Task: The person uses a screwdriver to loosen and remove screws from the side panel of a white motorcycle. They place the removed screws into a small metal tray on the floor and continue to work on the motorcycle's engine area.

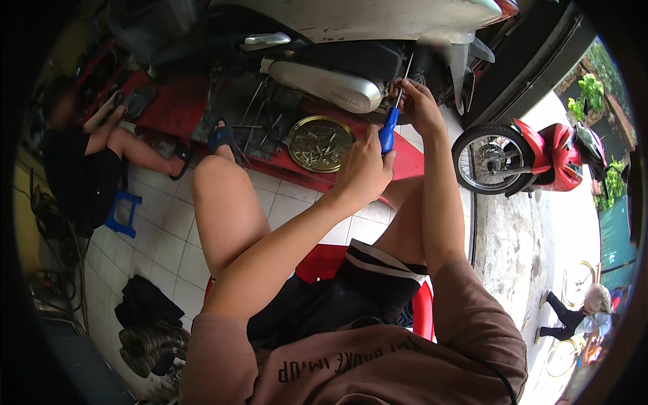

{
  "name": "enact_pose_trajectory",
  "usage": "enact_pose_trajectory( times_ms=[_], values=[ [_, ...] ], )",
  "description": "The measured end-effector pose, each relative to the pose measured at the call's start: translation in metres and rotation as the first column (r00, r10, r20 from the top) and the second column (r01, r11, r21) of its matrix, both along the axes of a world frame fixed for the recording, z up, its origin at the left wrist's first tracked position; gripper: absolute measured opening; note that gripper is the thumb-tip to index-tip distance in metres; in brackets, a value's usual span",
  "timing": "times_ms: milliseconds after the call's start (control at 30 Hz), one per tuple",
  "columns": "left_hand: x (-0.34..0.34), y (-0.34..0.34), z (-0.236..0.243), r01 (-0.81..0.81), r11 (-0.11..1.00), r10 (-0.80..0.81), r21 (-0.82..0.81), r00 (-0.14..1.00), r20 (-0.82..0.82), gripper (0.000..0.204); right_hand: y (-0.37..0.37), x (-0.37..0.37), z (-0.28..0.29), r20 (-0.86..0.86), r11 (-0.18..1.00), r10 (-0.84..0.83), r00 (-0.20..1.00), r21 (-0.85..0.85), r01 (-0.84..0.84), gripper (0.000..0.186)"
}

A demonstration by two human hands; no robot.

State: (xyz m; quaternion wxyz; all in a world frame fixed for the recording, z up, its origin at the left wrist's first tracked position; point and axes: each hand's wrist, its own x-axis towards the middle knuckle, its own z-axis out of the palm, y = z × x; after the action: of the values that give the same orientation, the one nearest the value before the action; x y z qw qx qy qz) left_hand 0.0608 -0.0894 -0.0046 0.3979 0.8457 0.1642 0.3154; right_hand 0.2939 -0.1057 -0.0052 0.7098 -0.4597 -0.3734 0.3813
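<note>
A screwdriver (387, 131) with a blue handle and a thin metal shaft points up toward a scooter (331, 84). My left hand (364, 165) is wrapped round its handle. Farther up, my right hand (422, 109) has its fingers closed about the shaft, close under the scooter's rear. The tip of the shaft reaches dark parts beside the silver side cover, and what it touches is too dark to tell. Left of my hands, a round gold tray (321, 120) of small metal parts rests on a red platform (277, 160).
Several long metal tools (253, 101) lie on the platform near my sandalled foot. A person (81, 135) sits at the left beside a blue stool (124, 212). To the right stands a red motorbike (557, 158). Dark cloth (147, 302) lies on the tiles, lower left.
</note>
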Motion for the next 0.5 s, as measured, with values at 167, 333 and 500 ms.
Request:
enact_pose_trajectory(
  times_ms=[167,333,500],
  values=[
    [0.019,-0.001,-0.009,-0.048,0.999,0.047,0.013,0.998,0.032,0.029,0.016,0.004,-0.007,-0.033,0.997,-0.076,0.997,0.007,0.076,0.021],
    [0.017,-0.008,-0.005,-0.071,0.997,0.071,-0.004,0.994,-0.080,0.028,0.015,-0.005,0.000,0.009,0.995,-0.094,0.996,-0.029,0.094,0.019],
    [0.017,-0.008,-0.003,-0.042,0.996,0.031,-0.083,0.991,-0.131,0.029,0.018,-0.001,-0.005,0.016,0.992,-0.102,0.995,-0.070,0.103,0.019]
  ],
)
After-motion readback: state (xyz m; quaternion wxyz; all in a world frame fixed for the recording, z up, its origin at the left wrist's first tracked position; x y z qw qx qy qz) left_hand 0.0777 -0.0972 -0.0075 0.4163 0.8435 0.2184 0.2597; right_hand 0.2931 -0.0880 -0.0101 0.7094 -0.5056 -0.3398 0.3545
